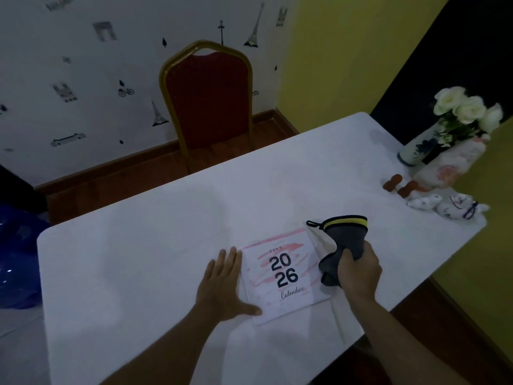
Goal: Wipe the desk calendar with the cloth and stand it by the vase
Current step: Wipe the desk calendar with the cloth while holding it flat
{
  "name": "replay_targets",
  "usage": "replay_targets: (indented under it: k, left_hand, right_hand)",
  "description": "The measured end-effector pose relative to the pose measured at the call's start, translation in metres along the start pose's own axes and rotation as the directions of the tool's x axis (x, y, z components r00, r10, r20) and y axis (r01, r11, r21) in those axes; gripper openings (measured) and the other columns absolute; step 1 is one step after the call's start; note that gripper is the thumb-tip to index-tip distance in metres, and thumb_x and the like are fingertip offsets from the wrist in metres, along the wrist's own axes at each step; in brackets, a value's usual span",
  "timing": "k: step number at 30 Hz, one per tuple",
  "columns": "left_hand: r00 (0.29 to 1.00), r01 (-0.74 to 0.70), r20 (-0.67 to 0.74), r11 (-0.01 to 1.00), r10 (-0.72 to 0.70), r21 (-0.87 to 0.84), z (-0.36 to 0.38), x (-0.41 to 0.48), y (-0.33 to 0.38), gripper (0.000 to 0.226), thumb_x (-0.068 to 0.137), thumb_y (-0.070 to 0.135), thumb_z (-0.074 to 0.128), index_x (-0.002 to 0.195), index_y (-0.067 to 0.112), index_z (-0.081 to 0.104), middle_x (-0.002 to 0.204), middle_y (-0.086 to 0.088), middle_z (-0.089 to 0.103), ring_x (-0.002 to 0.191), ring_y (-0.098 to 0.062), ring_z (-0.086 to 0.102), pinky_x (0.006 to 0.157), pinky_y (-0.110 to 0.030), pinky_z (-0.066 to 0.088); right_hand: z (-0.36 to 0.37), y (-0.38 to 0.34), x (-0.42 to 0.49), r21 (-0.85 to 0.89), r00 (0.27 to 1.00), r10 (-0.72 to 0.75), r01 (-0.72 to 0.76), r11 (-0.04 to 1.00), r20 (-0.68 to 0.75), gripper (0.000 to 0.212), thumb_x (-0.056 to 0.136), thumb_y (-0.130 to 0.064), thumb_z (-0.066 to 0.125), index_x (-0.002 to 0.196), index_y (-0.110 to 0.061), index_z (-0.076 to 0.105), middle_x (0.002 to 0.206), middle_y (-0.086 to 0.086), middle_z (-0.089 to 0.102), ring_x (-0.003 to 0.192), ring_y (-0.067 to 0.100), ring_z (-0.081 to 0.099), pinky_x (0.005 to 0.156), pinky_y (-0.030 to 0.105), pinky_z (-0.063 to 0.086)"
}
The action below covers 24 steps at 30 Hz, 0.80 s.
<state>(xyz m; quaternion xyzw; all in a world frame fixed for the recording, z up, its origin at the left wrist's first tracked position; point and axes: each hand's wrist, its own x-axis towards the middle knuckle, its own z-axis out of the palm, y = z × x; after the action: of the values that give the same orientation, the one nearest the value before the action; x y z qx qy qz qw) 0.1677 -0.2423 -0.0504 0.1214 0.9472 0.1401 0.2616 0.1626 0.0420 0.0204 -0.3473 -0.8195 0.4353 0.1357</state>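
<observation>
Left hand point(222, 284) flat beside calendar point(280, 276); right hand point(359, 273) fisted around cloth point(340, 240).

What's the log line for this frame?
calendar: flat on table | left hand: steadying its edge | right hand: gripping cloth | vase: far right

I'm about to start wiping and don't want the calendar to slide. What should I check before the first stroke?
1. White-and-pink 2026 desk calendar lying flat on the white table: ok.
2. Left hand pressed flat at its left edge: ok.
3. Grey cloth with yellow band bunched in right hand grip: ok.
4. Cloth touching the cover: cannot tell.
5. Free spot beside the blue-and-white flower vase: cannot tell.
</observation>
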Motion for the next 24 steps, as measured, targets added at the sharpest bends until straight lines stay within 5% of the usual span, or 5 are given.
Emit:
replay_targets:
  k: [6, 10, 17, 22, 24]
  left_hand:
    - [1.000, -0.020, 0.009, 0.999, 0.019, 0.046, 0.000, 0.008, -0.003, 0.160, 0.050, 0.102, 0.056, 0.162, 0.014, -0.017, 0.169, -0.008, -0.027, 0.156, -0.029, -0.025, 0.128, -0.047, -0.008]
    - [0.996, -0.058, 0.077, 0.994, 0.050, 0.096, 0.001, 0.013, -0.010, 0.157, 0.053, 0.106, 0.044, 0.160, 0.012, -0.023, 0.166, -0.009, -0.035, 0.153, -0.032, -0.032, 0.127, -0.050, -0.013]
    - [0.992, -0.075, 0.110, 0.993, 0.065, 0.086, 0.009, 0.019, -0.018, 0.150, 0.056, 0.107, 0.036, 0.147, 0.015, -0.040, 0.161, -0.007, -0.044, 0.149, -0.031, -0.040, 0.123, -0.050, -0.020]
    - [0.994, -0.072, 0.085, 0.992, 0.064, 0.099, 0.014, 0.020, -0.020, 0.151, 0.054, 0.110, 0.031, 0.149, 0.015, -0.039, 0.163, -0.006, -0.042, 0.150, -0.031, -0.039, 0.125, -0.053, -0.017]
    - [0.994, -0.073, 0.085, 0.993, 0.064, 0.098, 0.014, 0.021, -0.020, 0.149, 0.054, 0.110, 0.030, 0.146, 0.016, -0.041, 0.163, -0.006, -0.042, 0.149, -0.030, -0.039, 0.124, -0.053, -0.018]
  right_hand:
    - [0.020, -0.002, -0.007, -0.086, 0.954, -0.245, 0.262, 0.961, 0.173, 0.009, 0.091, -0.011, 0.063, 0.085, -0.017, 0.059, 0.076, -0.001, 0.061, 0.065, 0.017, 0.057, 0.051, 0.024, 0.035]
    - [0.039, 0.028, -0.036, -0.353, 0.726, -0.204, 0.535, 0.767, 0.657, 0.052, 0.090, -0.048, 0.065, 0.132, -0.016, 0.063, 0.131, 0.001, 0.055, 0.121, 0.025, 0.046, 0.086, 0.039, 0.051]
    - [0.055, 0.035, -0.020, -0.492, 0.683, -0.397, 0.723, 0.484, 0.613, 0.047, 0.093, -0.048, 0.058, 0.137, -0.031, 0.060, 0.148, 0.012, 0.046, 0.132, 0.037, 0.041, 0.101, 0.049, 0.040]
    - [0.073, 0.052, -0.049, -0.526, 0.798, -0.370, 0.596, 0.607, 0.476, 0.044, 0.095, -0.047, 0.058, 0.137, -0.032, 0.060, 0.141, 0.016, 0.052, 0.120, 0.036, 0.048, 0.089, 0.047, 0.040]
    - [0.071, 0.063, -0.067, -0.505, 0.758, -0.408, 0.646, 0.572, 0.508, 0.048, 0.095, -0.054, 0.054, 0.138, -0.033, 0.059, 0.138, 0.016, 0.053, 0.118, 0.034, 0.048, 0.086, 0.045, 0.039]
